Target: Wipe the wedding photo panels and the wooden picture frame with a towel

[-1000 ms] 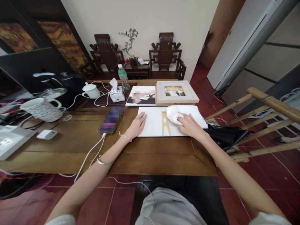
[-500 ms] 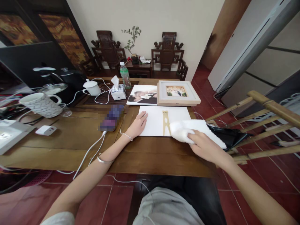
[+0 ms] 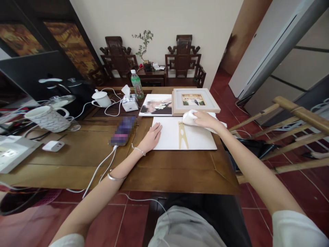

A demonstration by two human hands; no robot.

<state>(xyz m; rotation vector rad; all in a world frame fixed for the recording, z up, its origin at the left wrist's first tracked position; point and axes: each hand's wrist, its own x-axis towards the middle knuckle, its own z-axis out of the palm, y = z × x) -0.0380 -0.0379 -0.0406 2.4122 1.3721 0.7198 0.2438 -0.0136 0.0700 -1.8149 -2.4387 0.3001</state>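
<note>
A flat white board (image 3: 168,137) lies on the wooden table, with a beige forked strip like a frame's stand leg (image 3: 182,132) along its middle. On the board's left edge my left hand (image 3: 152,136) rests flat, fingers stretched out. My right hand (image 3: 205,120) is closed on a white cloth (image 3: 189,117), which it presses near the board's far right edge, just beside the top of the beige strip. Part of the cloth trails out to the right under the hand and wrist.
Behind the board lie a photo panel (image 3: 156,104) and a light wooden picture frame (image 3: 216,106). A phone (image 3: 123,131) on a white cable, a tissue box (image 3: 130,103), a bottle (image 3: 137,84), a lidded cup (image 3: 101,98) and a mug (image 3: 48,118) stand leftward. A bamboo rack (image 3: 295,106) is at right.
My right hand has moved the cloth away from me, from the board's near right corner to its far edge. The near right corner now shows. My left hand stays in place.
</note>
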